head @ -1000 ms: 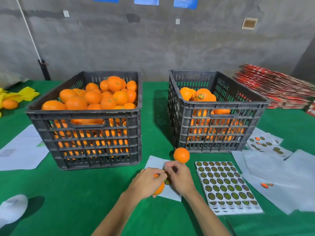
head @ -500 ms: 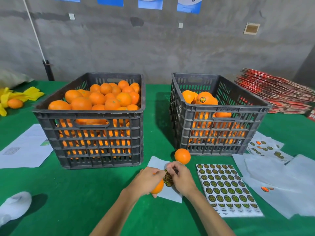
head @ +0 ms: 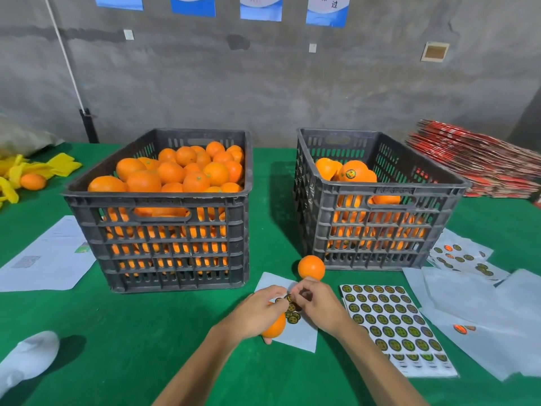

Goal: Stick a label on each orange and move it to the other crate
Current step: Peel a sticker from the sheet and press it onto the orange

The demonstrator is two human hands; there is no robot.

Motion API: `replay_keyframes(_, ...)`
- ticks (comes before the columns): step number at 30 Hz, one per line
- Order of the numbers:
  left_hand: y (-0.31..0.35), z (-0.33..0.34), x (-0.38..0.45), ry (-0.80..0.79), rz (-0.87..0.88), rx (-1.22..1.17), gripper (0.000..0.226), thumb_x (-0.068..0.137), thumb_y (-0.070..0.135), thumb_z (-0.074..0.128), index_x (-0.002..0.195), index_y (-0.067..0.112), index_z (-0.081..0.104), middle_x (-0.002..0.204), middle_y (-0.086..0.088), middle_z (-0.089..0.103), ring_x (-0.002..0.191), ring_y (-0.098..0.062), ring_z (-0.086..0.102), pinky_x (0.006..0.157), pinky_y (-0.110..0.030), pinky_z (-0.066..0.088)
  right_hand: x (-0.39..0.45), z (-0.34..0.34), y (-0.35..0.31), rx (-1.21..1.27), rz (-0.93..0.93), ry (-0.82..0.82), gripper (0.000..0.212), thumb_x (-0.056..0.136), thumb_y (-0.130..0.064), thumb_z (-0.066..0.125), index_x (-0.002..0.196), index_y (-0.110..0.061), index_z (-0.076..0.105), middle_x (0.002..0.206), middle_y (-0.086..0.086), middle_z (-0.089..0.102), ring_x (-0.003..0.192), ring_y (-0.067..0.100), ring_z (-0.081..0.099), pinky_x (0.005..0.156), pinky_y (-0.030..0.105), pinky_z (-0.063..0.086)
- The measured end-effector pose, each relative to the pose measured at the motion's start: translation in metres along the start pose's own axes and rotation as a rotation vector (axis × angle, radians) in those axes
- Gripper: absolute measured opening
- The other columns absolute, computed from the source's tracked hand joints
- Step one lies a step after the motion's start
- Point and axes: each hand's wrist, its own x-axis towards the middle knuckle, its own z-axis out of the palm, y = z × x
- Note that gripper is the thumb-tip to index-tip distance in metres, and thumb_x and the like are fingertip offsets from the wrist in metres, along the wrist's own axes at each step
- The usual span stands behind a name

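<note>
Orange (head: 274, 326) in my left hand (head: 257, 313) sits low at the front of the desk (head: 117, 361), over a white slip of paper (head: 301, 336); the fingers curl over its top and only its lower side shows beneath them. My right hand (head: 317, 304) is just beside it, fingertips pinched on a short strip of round dark labels (head: 291, 310) that hangs between the two hands and touches the fruit. I cannot tell whether any label is already stuck down.

A second loose orange (head: 311, 268) rests on the desk just behind my hands, close to the near corner of the right crate (head: 380, 232). That crate is partly filled, and the topmost fruit in it carries a round label (head: 350, 173). The left crate (head: 164, 230) is heaped with oranges up to its rim.

To the right of my right hand lies a full label sheet (head: 392, 323), rows of dark round stickers on white backing. Beyond it are loose white backing sheets (head: 483, 312), some with a few stickers left. Further back on the right is a stack of red printed flats (head: 483, 168).

On the left I see a printed paper (head: 49, 259), a white object (head: 27, 356) at the near edge, and yellow wrapping (head: 17, 174) with one more orange (head: 33, 181) lying in it.
</note>
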Motion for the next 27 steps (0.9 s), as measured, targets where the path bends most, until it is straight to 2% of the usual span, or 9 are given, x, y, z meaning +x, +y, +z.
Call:
replay_keyframes(5, 0.002, 0.001, -0.001, -0.005, 0.030, 0.035, 0.062, 0.089, 0.058, 0.047, 0.148, 0.040, 0.041, 0.153, 0.022, 0.043, 0.065, -0.022, 0.075, 0.057, -0.031, 0.060, -0.004, 0.004, 0.002, 0.025, -0.013, 0.039, 0.016, 0.098, -0.010, 0.064, 0.090, -0.022, 0.071, 0.099, -0.002, 0.062, 0.088, 0.011, 0.061, 0.081, 0.030, 0.051)
replay_keyframes(7, 0.003, 0.003, -0.006, 0.017, 0.043, 0.076, 0.065, 0.088, 0.060, 0.044, 0.150, 0.041, 0.036, 0.153, 0.026, 0.042, 0.063, -0.020, 0.075, 0.057, -0.030, 0.061, -0.004, 0.005, 0.002, 0.029, -0.013, 0.056, 0.015, 0.098, -0.012, 0.064, 0.090, -0.022, 0.072, 0.097, -0.003, 0.062, 0.085, 0.009, 0.059, 0.078, 0.028, 0.049)
replay_keyframes(11, 0.004, 0.004, -0.010, 0.051, 0.037, 0.112, 0.065, 0.088, 0.060, 0.043, 0.150, 0.039, 0.037, 0.150, 0.022, 0.049, 0.062, -0.020, 0.075, 0.059, -0.032, 0.062, -0.004, 0.006, 0.002, 0.033, -0.025, 0.077, 0.013, 0.098, -0.012, 0.064, 0.092, -0.019, 0.073, 0.096, -0.003, 0.062, 0.082, 0.011, 0.059, 0.076, 0.027, 0.048)
replay_keyframes(16, 0.010, 0.003, -0.009, 0.048, -0.012, 0.153, 0.067, 0.088, 0.060, 0.042, 0.148, 0.030, 0.040, 0.149, 0.026, 0.048, 0.058, -0.018, 0.074, 0.046, -0.020, 0.048, -0.003, 0.009, 0.006, 0.044, -0.041, 0.081, 0.012, 0.099, -0.017, 0.064, 0.091, -0.022, 0.071, 0.096, -0.003, 0.062, 0.082, 0.012, 0.059, 0.077, 0.036, 0.051)
replay_keyframes(18, 0.012, 0.004, -0.010, 0.065, -0.022, 0.161, 0.064, 0.086, 0.060, 0.042, 0.142, 0.028, 0.045, 0.142, 0.028, 0.052, 0.056, -0.017, 0.073, 0.040, -0.016, 0.043, -0.004, 0.010, 0.008, 0.069, -0.056, 0.079, 0.012, 0.100, -0.020, 0.063, 0.092, -0.024, 0.070, 0.096, -0.004, 0.061, 0.082, 0.010, 0.059, 0.078, 0.037, 0.051)
replay_keyframes(22, 0.017, 0.005, -0.010, 0.090, -0.064, 0.165, 0.045, 0.087, 0.060, 0.041, 0.120, 0.031, 0.053, 0.101, 0.021, 0.059, 0.057, -0.019, 0.074, 0.036, -0.015, 0.038, -0.006, 0.012, 0.009, 0.103, -0.060, 0.075, 0.010, 0.101, -0.023, 0.063, 0.093, -0.027, 0.069, 0.098, -0.006, 0.062, 0.085, 0.014, 0.060, 0.079, 0.041, 0.051)
replay_keyframes(27, 0.018, 0.005, -0.009, 0.090, -0.100, 0.149, 0.044, 0.088, 0.061, 0.043, 0.121, 0.033, 0.053, 0.110, 0.008, 0.062, 0.058, -0.018, 0.075, 0.037, -0.016, 0.040, -0.007, 0.011, 0.006, 0.117, -0.072, 0.056, 0.010, 0.101, -0.022, 0.063, 0.096, -0.027, 0.069, 0.100, -0.006, 0.062, 0.088, 0.014, 0.061, 0.081, 0.041, 0.051)
